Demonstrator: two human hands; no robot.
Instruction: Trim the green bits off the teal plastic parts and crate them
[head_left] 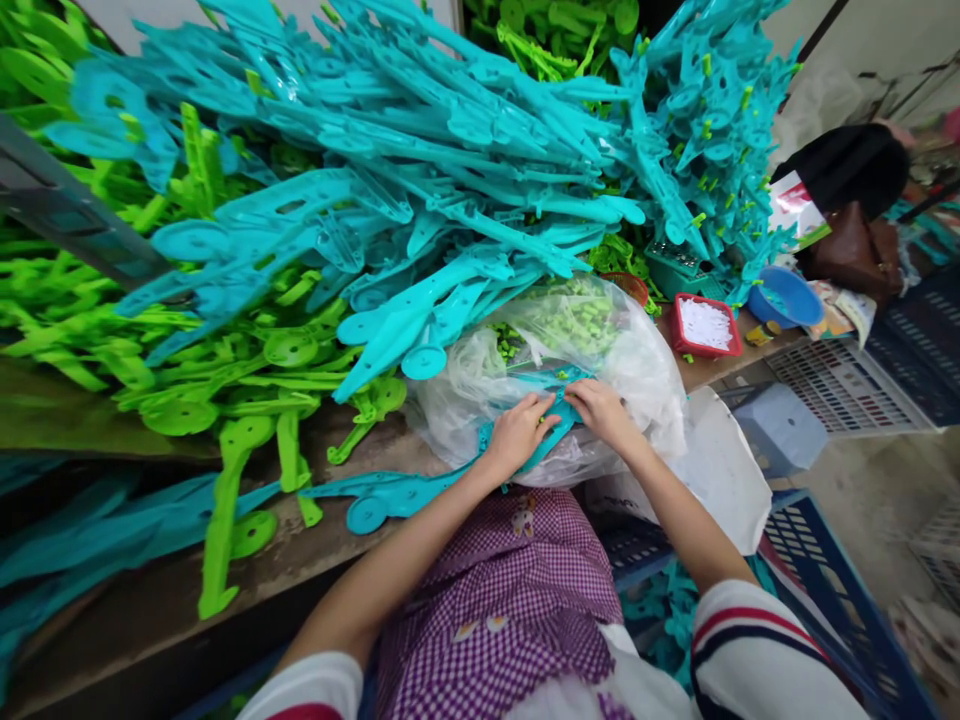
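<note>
Both of my hands grip a long turquoise plastic part (553,437) just in front of my apron. My left hand (516,435) has its fingers closed over the part's left side, and a speck of green shows by its thumb. Close by on the right, my right hand (600,408) pinches the same part near its upper edge. Under and behind the part lies a clear plastic bag (645,385), open at the top, holding many small green pieces (577,320). Another turquoise part (405,495) lies flat on the table, left of my left wrist.
A tall heap of turquoise parts (450,130) rises behind the bag, with green parts (82,320) at left. On the right stand a red tray (679,325) of white pieces, a blue bowl (787,298) and a green basket (667,272). Crates (847,600) sit lower right.
</note>
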